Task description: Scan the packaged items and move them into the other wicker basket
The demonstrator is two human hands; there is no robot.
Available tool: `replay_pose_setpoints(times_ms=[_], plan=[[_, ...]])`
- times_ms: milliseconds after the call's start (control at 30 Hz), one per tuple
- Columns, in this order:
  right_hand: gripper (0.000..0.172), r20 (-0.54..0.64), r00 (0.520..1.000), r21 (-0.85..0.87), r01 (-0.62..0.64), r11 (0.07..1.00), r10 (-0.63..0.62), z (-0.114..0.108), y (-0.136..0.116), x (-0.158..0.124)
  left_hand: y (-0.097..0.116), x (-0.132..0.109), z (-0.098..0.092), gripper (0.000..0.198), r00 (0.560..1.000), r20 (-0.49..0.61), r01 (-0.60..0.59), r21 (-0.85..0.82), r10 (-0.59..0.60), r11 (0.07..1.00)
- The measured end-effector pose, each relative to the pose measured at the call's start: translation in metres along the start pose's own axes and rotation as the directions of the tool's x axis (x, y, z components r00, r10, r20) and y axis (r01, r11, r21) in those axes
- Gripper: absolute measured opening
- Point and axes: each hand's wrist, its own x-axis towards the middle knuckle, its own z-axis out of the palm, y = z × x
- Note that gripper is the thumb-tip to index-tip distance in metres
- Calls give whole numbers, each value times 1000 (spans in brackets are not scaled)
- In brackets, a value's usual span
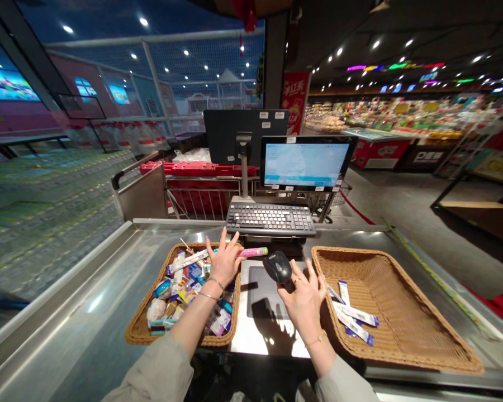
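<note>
My left hand (pixel 224 262) is over the right half of the fuller wicker basket (pixel 131 330), its fingers partly spread. A slim pink and green candy tube (pixel 254 252) juts to the right from its thumb side, pinched there. Under that hand lie several small wrapped sweets and packets (pixel 188 293), partly covered by the wrist. My right hand (pixel 304 290) holds a black barcode scanner (pixel 278 267) by its handle between thumb and fingers. The scanner head points left, toward the candy tube. How far the fingers wrap the handle is partly hidden.
On the right, a second wicker basket (pixel 402 301) contains several white and blue stick packs (pixel 354 321). Behind the steel counter (pixel 88 290) stand a keyboard (pixel 272 218), a lit monitor (pixel 305 164) and a shopping cart (pixel 201 195). Between the baskets lies a flat scanner plate (pixel 255 279).
</note>
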Motion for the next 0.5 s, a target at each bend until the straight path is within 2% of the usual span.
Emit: replay_pose_setpoints(times_ms=[267, 500], plan=[[24, -34, 999, -55, -27, 998, 25, -10, 13, -3, 13, 8, 7, 13, 999, -11, -50, -21, 50, 999], [23, -93, 994, -94, -72, 993, 63, -15, 32, -6, 33, 20, 13, 14, 994, -16, -106, -42, 105, 994]])
